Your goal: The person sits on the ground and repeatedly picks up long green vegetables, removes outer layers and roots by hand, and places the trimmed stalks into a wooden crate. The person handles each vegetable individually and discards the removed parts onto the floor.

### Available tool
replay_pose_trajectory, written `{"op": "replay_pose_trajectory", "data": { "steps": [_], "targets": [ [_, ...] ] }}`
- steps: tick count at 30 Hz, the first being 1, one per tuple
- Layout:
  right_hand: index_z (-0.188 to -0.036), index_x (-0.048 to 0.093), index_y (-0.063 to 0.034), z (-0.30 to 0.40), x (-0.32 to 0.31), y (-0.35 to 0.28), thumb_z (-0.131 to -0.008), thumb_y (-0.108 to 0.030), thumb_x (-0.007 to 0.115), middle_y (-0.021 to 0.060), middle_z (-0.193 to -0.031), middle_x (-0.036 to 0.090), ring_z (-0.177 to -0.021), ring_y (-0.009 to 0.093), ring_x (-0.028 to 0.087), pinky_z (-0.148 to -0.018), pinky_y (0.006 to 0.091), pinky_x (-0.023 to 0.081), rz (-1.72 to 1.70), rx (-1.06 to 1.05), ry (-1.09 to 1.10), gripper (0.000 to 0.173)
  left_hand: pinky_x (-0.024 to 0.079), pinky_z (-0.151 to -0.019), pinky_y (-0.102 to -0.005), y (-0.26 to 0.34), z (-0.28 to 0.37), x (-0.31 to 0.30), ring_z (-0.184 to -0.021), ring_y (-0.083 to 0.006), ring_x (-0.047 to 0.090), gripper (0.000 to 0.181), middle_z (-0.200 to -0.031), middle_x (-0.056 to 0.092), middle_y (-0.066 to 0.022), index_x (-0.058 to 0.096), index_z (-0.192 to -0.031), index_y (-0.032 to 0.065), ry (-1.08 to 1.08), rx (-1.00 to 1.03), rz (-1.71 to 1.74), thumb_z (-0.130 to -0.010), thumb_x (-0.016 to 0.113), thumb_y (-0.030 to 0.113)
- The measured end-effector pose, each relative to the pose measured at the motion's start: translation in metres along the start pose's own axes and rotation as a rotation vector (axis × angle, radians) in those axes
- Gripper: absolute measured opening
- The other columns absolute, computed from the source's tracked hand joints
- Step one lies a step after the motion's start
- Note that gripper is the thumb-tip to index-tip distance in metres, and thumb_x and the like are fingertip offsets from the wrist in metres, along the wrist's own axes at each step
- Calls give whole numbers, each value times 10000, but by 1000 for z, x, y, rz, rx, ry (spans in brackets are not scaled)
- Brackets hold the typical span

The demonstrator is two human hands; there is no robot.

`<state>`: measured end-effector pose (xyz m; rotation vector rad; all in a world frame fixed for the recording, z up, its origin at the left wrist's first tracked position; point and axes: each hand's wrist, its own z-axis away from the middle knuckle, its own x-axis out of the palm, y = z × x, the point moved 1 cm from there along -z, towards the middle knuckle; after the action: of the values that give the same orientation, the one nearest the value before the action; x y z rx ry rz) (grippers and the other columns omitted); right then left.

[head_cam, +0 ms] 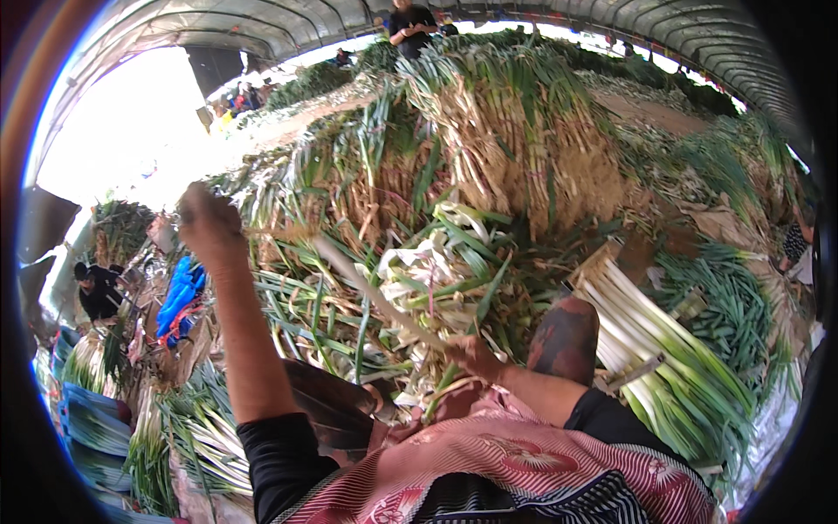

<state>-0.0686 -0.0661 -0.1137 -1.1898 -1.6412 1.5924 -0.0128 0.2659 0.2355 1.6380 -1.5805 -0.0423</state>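
Note:
My right hand (476, 357) is closed around the lower end of a long Welsh onion (376, 291), held over my lap. Its pale shaft slants up and to the left, ending in blurred brownish roots. Beyond those roots, my left hand (211, 219) is raised at the left with its fingers curled; motion blur hides whether anything is in it. Between my knees lies a heap of stripped white and green onion leaves (425, 268). Cleaned onions (655, 340) lie side by side in a holder at my right knee, white ends away from me.
Tall bundles of soil-covered onions (524, 144) stand ahead. Blue plastic (180, 298) and packed onions (98, 426) lie at left. More green onions (720, 308) lie at right. One person (412, 29) stands behind the bundles; another (98, 288) is at far left.

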Motion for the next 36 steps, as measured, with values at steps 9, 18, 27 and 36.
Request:
{"op": "replay_pose_trajectory", "data": {
  "steps": [9,18,27,36],
  "targets": [
    [-647,494,-131,-58,-46,-160,-957,-561,440,-50,-469,402,-357,58,326,-353,229,328,-282,-372,199,534,505,-741,-272,-106,213,-57,-866,-142,627,355,-983,651,-45,624,-1086,32,-687,-545,-337,-783,767,151],
    [-735,461,-133,-72,-113,-335,-931,-700,211,-60,-514,283,-431,65,250,-393,240,214,-672,-523,167,650,489,-622,-238,-124,298,18,-662,-86,573,300,-761,642,-19,624,-980,13,-766,-711,-292,-788,783,180],
    [-708,435,-162,-59,-184,-347,-904,-688,388,-49,-549,284,-437,94,272,-392,251,230,-728,-733,146,564,338,-433,-206,-174,298,-67,-482,-51,450,225,-597,524,43,637,-900,50,-658,-774,-205,-829,760,225],
    [-744,453,-161,-49,-208,-373,-887,-715,379,-61,-540,284,-439,88,267,-417,253,234,-557,-875,272,577,483,-819,-338,-218,289,-84,-928,-232,618,358,-1027,664,-110,612,-1132,-15,-674,-427,-590,-877,692,223]
  ]
}}
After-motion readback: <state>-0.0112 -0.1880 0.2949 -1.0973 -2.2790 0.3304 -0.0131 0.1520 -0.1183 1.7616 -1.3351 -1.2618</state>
